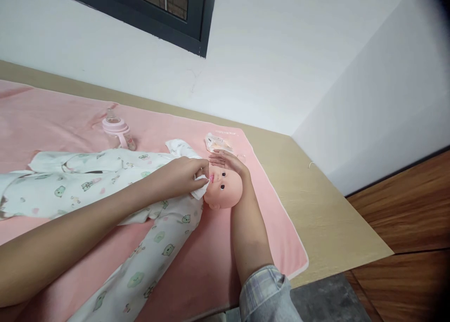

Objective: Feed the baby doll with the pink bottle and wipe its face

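Observation:
A baby doll (228, 190) lies on its back on a pink blanket (214, 256), dressed in a white outfit printed with green animals. My left hand (184, 175) pinches a small white wipe or cloth (199, 190) at the doll's mouth and chin. Beyond the doll's head, my right hand (228, 161) rests against its far cheek, fingers stretched out and close together, with the wrist passing around the crown. Just past those fingertips lies a small clear plastic packet (218, 143) with something pale and orange on it.
A pink-lidded baby bottle (117, 132) with a handle stands tilted on the blanket near the doll's legs. The wooden tabletop (295, 190) shows beyond the blanket, meeting a white wall (253, 64) at the back. A small white hook-shaped piece (311, 164) sits at the table's edge.

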A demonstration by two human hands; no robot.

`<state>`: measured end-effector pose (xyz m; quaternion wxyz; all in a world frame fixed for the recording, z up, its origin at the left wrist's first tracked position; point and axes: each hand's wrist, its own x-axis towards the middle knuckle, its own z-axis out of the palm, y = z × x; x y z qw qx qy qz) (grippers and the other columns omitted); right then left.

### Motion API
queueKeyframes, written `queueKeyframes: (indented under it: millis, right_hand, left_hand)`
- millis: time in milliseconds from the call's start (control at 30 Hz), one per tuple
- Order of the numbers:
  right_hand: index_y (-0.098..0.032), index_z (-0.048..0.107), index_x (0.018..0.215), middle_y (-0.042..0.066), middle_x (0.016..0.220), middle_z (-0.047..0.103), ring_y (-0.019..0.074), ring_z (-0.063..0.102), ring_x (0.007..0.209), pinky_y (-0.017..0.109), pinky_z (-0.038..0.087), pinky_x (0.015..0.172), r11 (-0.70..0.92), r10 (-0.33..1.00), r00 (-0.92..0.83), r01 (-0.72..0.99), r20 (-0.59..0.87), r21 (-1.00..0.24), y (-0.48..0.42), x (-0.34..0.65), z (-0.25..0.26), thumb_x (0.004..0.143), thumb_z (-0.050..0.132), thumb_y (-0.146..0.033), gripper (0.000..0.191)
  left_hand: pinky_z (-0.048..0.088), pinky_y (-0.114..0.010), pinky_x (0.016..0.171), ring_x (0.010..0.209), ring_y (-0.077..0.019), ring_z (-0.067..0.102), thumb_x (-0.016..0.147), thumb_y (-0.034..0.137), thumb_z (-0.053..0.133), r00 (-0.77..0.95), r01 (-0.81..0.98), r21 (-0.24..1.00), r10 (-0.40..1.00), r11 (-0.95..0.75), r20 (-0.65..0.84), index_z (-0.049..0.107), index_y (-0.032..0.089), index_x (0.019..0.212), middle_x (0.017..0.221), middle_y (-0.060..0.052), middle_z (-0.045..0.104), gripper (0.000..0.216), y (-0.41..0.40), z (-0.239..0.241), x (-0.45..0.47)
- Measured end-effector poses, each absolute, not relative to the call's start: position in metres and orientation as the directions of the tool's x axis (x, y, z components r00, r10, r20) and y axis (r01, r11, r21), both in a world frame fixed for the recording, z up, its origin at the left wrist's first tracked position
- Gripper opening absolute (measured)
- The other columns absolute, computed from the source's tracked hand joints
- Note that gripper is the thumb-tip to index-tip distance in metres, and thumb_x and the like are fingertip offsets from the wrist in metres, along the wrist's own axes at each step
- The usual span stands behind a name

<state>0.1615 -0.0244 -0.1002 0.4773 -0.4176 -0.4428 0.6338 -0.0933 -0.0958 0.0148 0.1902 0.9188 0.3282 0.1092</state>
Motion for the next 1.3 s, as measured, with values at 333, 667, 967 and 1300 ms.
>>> queueKeyframes:
  millis: [333,667,967,1300]
  right_hand:
    - [-0.023,0.06,0.108,0.005,0.108,0.071,0.019,0.067,0.104,0.041,0.048,0.104,-0.132,0.974,-0.212,-0.233,-0.082,-0.963,-0.021,0.162,-0.105,0.084,0.066,-0.035,0.028]
    - [-0.022,0.058,0.111,0.007,0.113,0.07,0.0202,0.066,0.106,0.043,0.046,0.107,-0.151,0.966,-0.24,-0.229,-0.095,-0.962,-0.023,0.163,-0.1,0.085,0.064,-0.036,0.03]
    - [-0.02,0.062,0.109,0.005,0.104,0.072,0.0176,0.068,0.099,0.039,0.047,0.105,-0.131,0.974,-0.212,-0.235,-0.08,-0.963,-0.025,0.163,-0.098,0.087,0.06,-0.032,0.025]
    - [-0.022,0.059,0.112,0.005,0.111,0.07,0.0169,0.067,0.103,0.039,0.046,0.106,-0.14,0.968,-0.236,-0.232,-0.084,-0.963,-0.021,0.165,-0.103,0.085,0.063,-0.032,0.029]
  left_hand:
    - [0.033,-0.028,0.056,0.068,-0.0212,0.058,0.088,0.031,0.048,0.718,0.614,0.333,0.682,-0.715,0.14,0.056,0.022,0.09,0.073,0.0,0.063,0.013,-0.098,0.01,-0.094]
    - [0.04,-0.032,0.069,0.083,-0.0247,0.06,0.089,0.024,0.044,0.746,0.546,0.269,0.606,-0.794,0.275,0.065,0.019,0.095,0.085,-0.005,0.067,0.023,-0.093,0.006,-0.089]
    - [0.04,-0.036,0.075,0.082,-0.0247,0.059,0.089,0.01,0.046,0.772,0.499,0.118,0.502,-0.859,0.39,0.066,0.017,0.089,0.086,-0.004,0.069,0.021,-0.092,0.001,-0.086]
    - [0.041,-0.036,0.074,0.083,-0.0245,0.055,0.09,0.008,0.048,0.766,0.422,0.066,0.395,-0.904,0.508,0.067,0.016,0.091,0.089,-0.005,0.067,0.021,-0.088,-0.012,-0.083]
